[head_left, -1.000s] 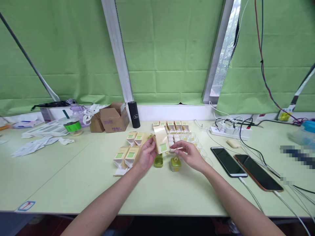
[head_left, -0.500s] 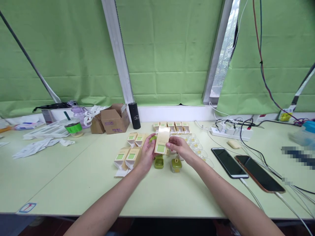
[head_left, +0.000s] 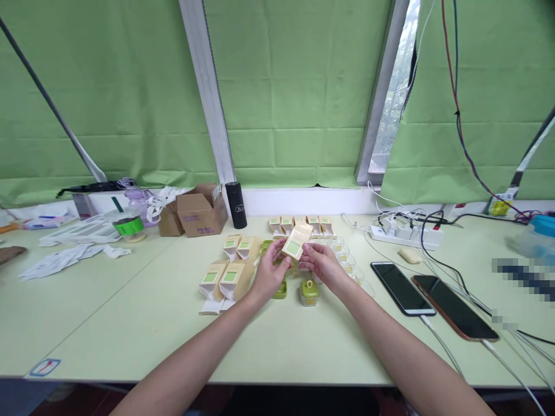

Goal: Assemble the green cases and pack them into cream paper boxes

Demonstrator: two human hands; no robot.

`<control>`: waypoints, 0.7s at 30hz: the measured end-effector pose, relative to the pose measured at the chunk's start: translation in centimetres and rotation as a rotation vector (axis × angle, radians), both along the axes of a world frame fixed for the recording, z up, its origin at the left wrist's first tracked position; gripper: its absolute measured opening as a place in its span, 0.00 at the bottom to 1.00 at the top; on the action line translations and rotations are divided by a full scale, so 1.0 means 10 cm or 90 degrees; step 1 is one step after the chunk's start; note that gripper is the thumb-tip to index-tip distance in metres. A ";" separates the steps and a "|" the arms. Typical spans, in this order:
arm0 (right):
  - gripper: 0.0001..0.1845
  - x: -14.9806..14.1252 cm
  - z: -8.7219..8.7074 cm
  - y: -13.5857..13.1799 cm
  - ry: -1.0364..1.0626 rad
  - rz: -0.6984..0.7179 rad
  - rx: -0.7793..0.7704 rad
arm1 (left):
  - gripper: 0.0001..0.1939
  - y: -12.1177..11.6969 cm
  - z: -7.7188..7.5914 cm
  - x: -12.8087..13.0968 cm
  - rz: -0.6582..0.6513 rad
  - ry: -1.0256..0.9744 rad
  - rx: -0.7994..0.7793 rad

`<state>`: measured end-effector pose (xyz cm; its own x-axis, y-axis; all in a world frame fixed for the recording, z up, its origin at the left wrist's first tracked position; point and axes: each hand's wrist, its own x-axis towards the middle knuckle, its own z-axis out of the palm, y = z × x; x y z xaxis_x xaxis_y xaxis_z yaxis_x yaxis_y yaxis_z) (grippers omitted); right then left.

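Note:
Between my two hands is a small beige paper box (head_left: 296,241) with a green square on its front, tilted above the table. My left hand (head_left: 271,268) grips its left side and lower edge. On its right side, the fingers of my right hand (head_left: 319,261) pinch the edge. Just below stands a small clear jar with a green lid and ring knob (head_left: 309,292). Beside it lies a green lid-like piece (head_left: 281,290), partly behind my left hand. Several clear plastic cups (head_left: 347,259) sit right of my right hand.
Several open beige boxes (head_left: 232,276) stand to the left, with another row (head_left: 318,226) at the back. A cardboard carton (head_left: 202,214) and a black tumbler (head_left: 236,205) are behind. Two phones (head_left: 403,289) with cables and a power strip (head_left: 407,236) lie right.
The beige box has been tipped and turned, its upper end leaning right and its lower end rising. My left hand has shifted right and now wraps more under it.

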<state>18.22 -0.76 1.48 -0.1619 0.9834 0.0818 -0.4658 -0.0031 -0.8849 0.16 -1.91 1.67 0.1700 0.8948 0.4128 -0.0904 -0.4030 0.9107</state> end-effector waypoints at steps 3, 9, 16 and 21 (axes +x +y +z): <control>0.29 -0.01 -0.02 0.00 0.009 -0.008 0.010 | 0.23 0.04 0.05 0.03 0.040 0.036 0.017; 0.28 -0.03 -0.04 0.00 0.020 -0.032 0.033 | 0.18 0.10 0.10 0.11 0.060 0.032 0.046; 0.32 -0.05 -0.07 -0.02 -0.011 -0.057 0.052 | 0.18 0.06 0.07 0.15 0.071 -0.002 0.037; 0.34 -0.08 -0.10 -0.01 -0.038 -0.061 0.053 | 0.19 0.01 0.03 0.10 0.080 -0.014 0.022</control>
